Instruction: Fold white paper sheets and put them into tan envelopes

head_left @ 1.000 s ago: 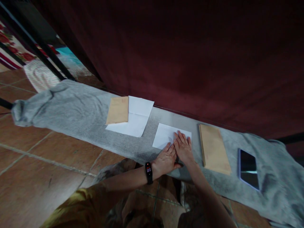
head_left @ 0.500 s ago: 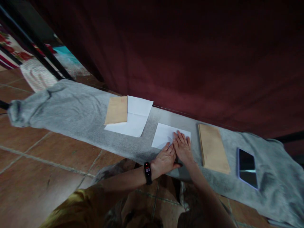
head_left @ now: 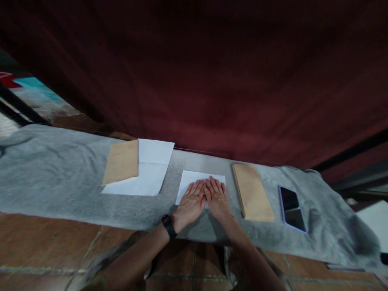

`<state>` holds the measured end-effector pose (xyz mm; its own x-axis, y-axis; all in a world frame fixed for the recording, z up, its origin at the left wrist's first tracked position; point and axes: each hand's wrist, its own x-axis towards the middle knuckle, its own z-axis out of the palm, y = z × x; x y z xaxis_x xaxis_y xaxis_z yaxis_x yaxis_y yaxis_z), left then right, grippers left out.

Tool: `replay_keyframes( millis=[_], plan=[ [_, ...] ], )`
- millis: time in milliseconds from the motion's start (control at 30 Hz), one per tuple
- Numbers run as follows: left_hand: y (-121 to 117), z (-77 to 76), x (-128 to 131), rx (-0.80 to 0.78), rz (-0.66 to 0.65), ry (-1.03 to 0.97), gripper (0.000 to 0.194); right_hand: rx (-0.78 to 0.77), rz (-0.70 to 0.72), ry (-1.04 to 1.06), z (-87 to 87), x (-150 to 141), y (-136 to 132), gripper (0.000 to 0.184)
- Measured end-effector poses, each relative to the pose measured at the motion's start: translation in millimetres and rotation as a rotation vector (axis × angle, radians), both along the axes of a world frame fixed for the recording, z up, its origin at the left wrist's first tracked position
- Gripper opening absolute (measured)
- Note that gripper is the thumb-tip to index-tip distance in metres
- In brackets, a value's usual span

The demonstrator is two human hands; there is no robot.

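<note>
A folded white sheet of paper (head_left: 185,182) lies on the grey cloth in front of me. My left hand (head_left: 191,202) rests flat on its left and middle part, fingers stretched out. Beside it, my right hand (head_left: 216,197) presses flat on the right part, and the two hands touch near the thumbs. Much of the paper's near half is hidden under them. To the right is a stack of brown envelopes (head_left: 254,192). On the left a single brown envelope (head_left: 121,162) overlaps a larger creased white sheet (head_left: 153,169).
A phone (head_left: 292,209) in a lilac case lies right of the envelopes. Grey cloth (head_left: 69,173) covers the narrow bench, rumpled at both ends. A dark red curtain (head_left: 194,89) hangs along the far edge. Tiled floor (head_left: 45,242) shows below.
My left hand has moved forward from the paper's near edge and now lies flat beside the right one. My view has turned, so the bench looks more level.
</note>
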<state>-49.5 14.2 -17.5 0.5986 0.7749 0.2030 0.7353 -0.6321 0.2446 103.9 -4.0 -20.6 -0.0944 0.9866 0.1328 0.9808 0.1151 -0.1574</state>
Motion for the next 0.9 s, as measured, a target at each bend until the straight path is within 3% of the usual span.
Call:
replay_keyframes(
  millis=[333, 533, 700, 900],
  plan=[
    [34.1, -2.2, 12.6, 0.061, 0.114, 0.111, 0.054, 0.000, -0.136, 0.069, 2.6, -6.8, 14.2, 0.048],
    [39.1, -4.6, 15.5, 0.081, 0.211, 0.127, 0.054, 0.096, -0.191, 0.068, -9.2, -0.9, 15.6, 0.049],
    [40.7, -11.3, 7.3, 0.132, 0.277, 0.123, 0.057, 0.211, -0.207, 0.045, -20.6, 10.0, 9.8, 0.054],
    [35.8, -15.5, -12.5, 0.195, 0.323, 0.048, 0.061, 0.213, -0.230, 0.016, -22.6, 19.2, -1.9, 0.056]
  ],
)
